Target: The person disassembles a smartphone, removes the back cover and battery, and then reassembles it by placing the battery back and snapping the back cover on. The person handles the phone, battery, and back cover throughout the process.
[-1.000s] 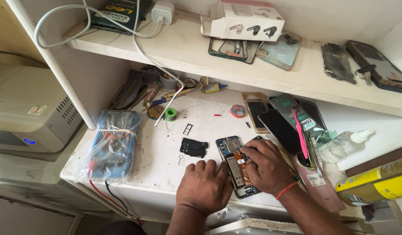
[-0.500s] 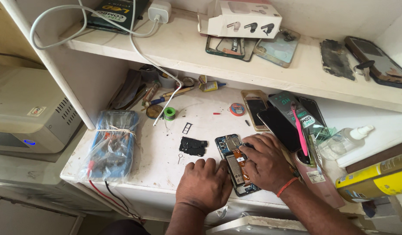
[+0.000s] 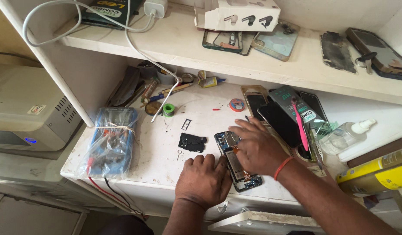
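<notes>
counter (image 3: 201, 126): white worktop under a shelf (image 3: 270, 65), crowded with repair bits, which puts tools and spares within reach of both hands.
box (image 3: 29, 117): beige vented unit at far left, beside the counter, apart from the work.
meter (image 3: 112, 139): blue, wrapped in clear plastic with its leads, at the left edge of the counter, well apart from the hands.
phones (image 3: 281, 115): a stack of dark handsets and screens to the right, just beyond the right hand.
right hand (image 3: 255, 148): lies palm down over the far half of the phone, fingers spread toward its top end; grip flat and pressing, not closed around anything. Whether a small tool sits under the fingers cannot be told.
left hand (image 3: 205, 178): rests palm down on the counter, touching the phone's near left side, probably to steady it; grip relaxed, grasping nothing.
phone (image 3: 238, 167): opened, back off, insides showing, lying flat near the counter's front edge between the two hands.
cover (image 3: 192, 142): small black part just left of the phone.
tray (image 3: 186, 124): tiny card frame, farther back.
pin (image 3: 179, 154): beside the cover.
</notes>
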The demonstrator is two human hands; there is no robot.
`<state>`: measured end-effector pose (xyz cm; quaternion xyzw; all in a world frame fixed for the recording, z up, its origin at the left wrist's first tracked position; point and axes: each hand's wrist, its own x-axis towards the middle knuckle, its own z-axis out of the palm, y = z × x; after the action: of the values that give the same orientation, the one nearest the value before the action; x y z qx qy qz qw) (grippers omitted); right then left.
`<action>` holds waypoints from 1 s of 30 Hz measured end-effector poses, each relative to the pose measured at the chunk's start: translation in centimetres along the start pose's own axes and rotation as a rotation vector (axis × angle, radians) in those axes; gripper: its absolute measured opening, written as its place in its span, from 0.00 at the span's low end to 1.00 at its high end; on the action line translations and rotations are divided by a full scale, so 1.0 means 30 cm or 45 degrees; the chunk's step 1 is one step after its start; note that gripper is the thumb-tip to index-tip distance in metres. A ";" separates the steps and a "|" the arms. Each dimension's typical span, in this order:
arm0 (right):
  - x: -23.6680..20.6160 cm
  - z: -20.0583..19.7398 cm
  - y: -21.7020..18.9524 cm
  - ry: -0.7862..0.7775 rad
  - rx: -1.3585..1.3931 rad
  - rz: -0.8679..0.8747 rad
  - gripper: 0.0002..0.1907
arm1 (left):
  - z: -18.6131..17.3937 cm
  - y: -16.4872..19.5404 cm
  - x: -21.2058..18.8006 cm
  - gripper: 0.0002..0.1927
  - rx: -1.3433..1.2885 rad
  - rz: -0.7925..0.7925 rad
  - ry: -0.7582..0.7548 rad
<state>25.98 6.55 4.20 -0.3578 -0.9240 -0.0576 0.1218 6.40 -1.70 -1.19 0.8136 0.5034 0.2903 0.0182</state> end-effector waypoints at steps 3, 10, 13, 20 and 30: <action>0.008 0.006 0.055 -0.048 0.095 0.122 0.13 | -0.003 0.002 0.002 0.18 0.014 0.002 0.006; -0.114 -0.005 0.078 0.348 0.284 0.266 0.13 | -0.003 0.005 0.003 0.20 -0.008 0.005 0.043; -0.167 0.011 0.004 0.468 0.328 0.432 0.14 | -0.001 0.004 0.000 0.19 0.007 0.002 0.051; -0.146 0.042 -0.087 0.448 0.131 0.393 0.17 | -0.004 0.006 -0.002 0.20 0.004 0.000 0.036; -0.136 0.065 -0.100 0.509 0.048 0.351 0.17 | 0.001 0.000 -0.002 0.20 0.008 0.019 0.050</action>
<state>26.51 2.09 1.17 -0.4595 -0.8249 -0.0928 0.3157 6.41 -1.75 -1.24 0.8116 0.4985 0.3047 0.0039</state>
